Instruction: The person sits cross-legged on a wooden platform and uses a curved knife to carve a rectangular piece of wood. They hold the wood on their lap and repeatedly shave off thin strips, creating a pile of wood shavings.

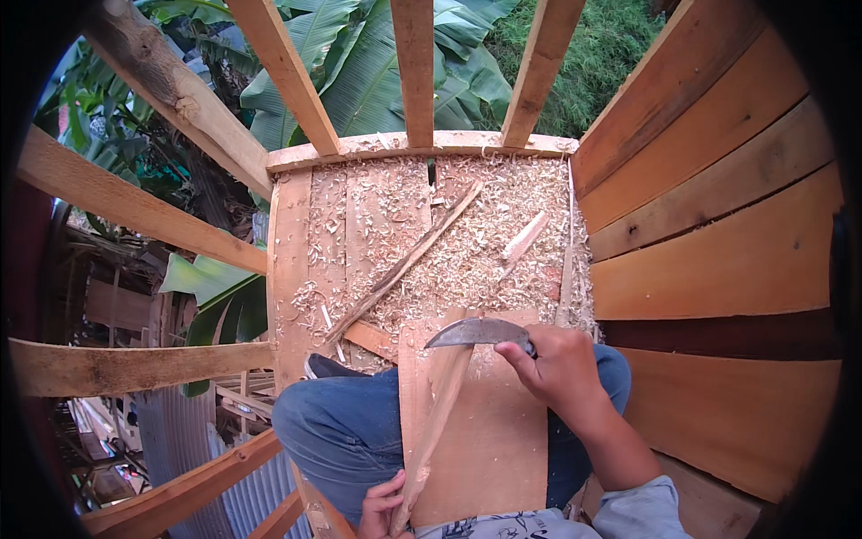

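My right hand (pixel 564 366) is closed round the handle of a knife with a broad, curved grey blade (pixel 478 333). The blade lies across the upper part of a wooden stick (pixel 440 404), seemingly touching it. Near the lower edge my left hand (pixel 383 505) grips the stick's lower end, fingers wrapped round it. The stick slants over a flat wooden board (pixel 503 431) that rests across my lap, between my bent knees in blue jeans. The blade hides a small part of the stick.
Curled wood shavings (pixel 467 269) cover much of the plank floor (pixel 292 225). A long split stick (pixel 409 260) and a short pale wood piece (pixel 525 235) lie on it. Wooden rails (pixel 413 72) stand ahead and left; a plank wall (pixel 718 269) rises at right. Banana leaves (pixel 359 76) hang beyond.
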Tool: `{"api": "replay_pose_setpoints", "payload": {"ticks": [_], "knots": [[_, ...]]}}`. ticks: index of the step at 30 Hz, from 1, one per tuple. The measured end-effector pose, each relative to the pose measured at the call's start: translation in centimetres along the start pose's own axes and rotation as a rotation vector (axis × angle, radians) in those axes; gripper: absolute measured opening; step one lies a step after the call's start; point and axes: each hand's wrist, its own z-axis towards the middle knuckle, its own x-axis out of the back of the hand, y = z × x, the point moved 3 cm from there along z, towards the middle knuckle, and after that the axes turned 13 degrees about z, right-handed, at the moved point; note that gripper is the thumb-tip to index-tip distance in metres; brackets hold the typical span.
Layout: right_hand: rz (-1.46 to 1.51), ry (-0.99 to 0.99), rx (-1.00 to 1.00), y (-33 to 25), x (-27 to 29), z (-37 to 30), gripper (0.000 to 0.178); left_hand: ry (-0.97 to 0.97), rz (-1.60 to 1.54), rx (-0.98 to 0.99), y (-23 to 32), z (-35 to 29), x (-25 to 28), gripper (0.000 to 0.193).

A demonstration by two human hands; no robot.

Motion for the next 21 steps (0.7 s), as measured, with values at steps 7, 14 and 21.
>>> {"api": "replay_pose_setpoints", "payload": {"ticks": [7, 14, 21], "knots": [[-0.075, 0.046, 0.018, 1.4, 0.4, 0.2, 0.056, -0.039, 0.027, -0.007, -0.4, -0.4, -0.1, 0.065], [-0.116, -0.020, 0.076, 0.6, 1.0, -0.3, 0.054, -0.037, 0.054, 0.016, -0.4, -0.5, -0.2, 0.065], [-0.029, -0.108, 0.076, -0.8, 0.2, -2.1, 0.051, -0.060, 0.139, -0.021, -0.3, -0.2, -0.4, 0.058]]}}
